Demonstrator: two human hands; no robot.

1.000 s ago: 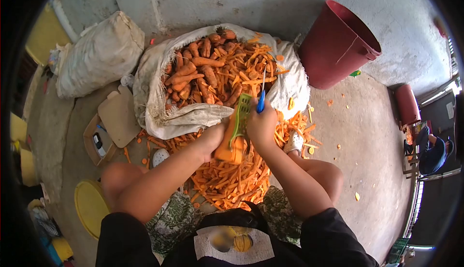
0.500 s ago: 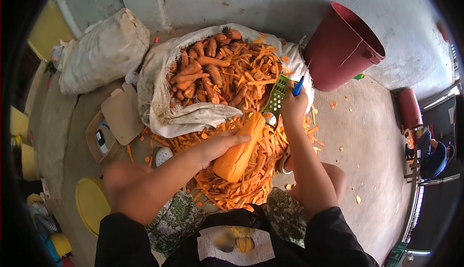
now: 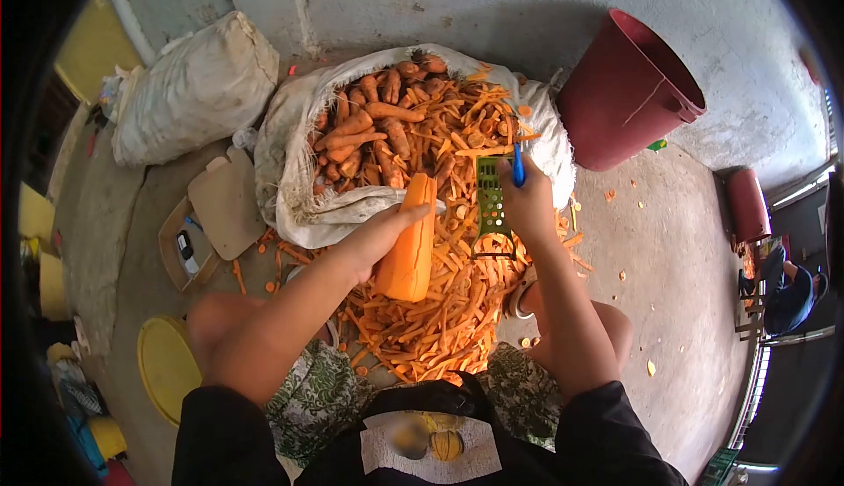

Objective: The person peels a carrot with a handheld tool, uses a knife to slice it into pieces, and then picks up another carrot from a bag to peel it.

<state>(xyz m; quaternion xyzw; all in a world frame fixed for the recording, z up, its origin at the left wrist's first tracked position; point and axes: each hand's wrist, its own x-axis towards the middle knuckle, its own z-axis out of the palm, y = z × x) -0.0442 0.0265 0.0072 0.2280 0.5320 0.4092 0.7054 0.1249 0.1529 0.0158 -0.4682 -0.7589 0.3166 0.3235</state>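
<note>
A thick peeled carrot [image 3: 411, 249] is in my left hand [image 3: 376, 242], its fingers wrapped round one side and the thumb lying along the top. My right hand [image 3: 529, 209] grips a green peeler [image 3: 489, 194] with a perforated body and a bar across its lower end. From the same fist sticks up a blue handle [image 3: 519, 166], its other end hidden by the fingers. Peeler and carrot are apart, side by side over a heap of carrot peelings [image 3: 431, 337]. Beyond them, an opened white sack [image 3: 290, 196] holds unpeeled carrots [image 3: 387, 99] and more peelings.
Against the wall leans a dark red bucket [image 3: 607, 99], right of the sack. A full white sack [image 3: 198, 90] stands at the back left. Near it lies an open cardboard box [image 3: 230, 213]. A yellow lid [image 3: 167, 372] is by my left leg; another person [image 3: 791, 293] sits far right.
My left hand has shifted left and up and turned the carrot more upright. The peeler, in my right hand, has moved away from the carrot and swung to point straight down.
</note>
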